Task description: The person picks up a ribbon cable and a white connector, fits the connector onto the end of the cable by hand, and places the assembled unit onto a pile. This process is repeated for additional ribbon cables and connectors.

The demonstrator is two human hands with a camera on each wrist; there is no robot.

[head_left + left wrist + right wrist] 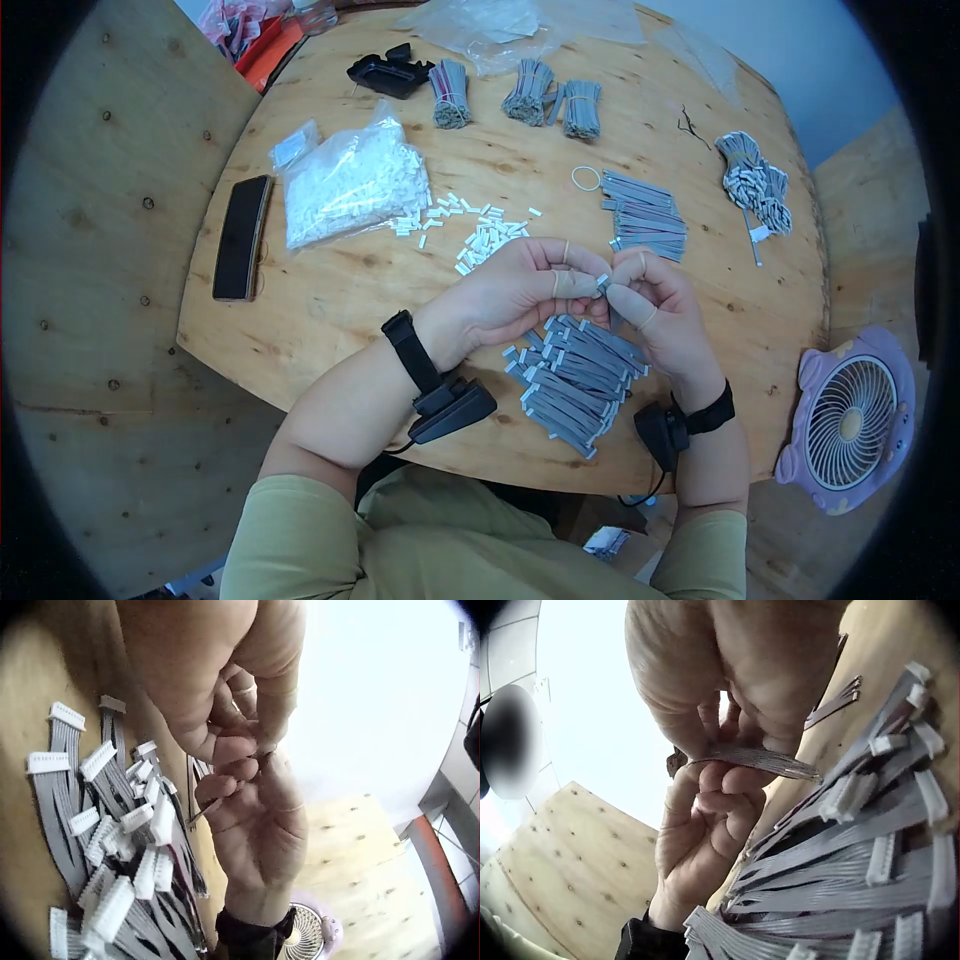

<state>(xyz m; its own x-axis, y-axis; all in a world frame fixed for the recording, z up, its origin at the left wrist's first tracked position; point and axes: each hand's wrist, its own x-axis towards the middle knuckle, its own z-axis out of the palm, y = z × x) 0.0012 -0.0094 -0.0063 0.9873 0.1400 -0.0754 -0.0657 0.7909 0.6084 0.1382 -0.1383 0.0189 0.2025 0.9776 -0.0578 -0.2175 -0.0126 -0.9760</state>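
Both hands meet over the front middle of the table around one short grey ribbon cable (757, 759). At its end a small white connector (603, 282) shows between the fingertips in the head view. My left hand (535, 285) pinches at the connector with thumb and forefinger, while my right hand (660, 305) pinches the flat cable close beside it. Pale finger cots cover several fingertips. Just below the hands lies a pile of grey ribbon cables with white connectors (580, 385). The fingers hide most of the joint between connector and cable.
Loose white connectors (490, 238) lie beyond my left hand, beside a clear bag of connectors (355, 190). Flat ribbon cables (645, 215) lie beyond my right hand. Tied cable bundles (450, 95) and a black tray (390, 75) stand behind; a phone (242, 238) lies left, a fan (850, 425) right.
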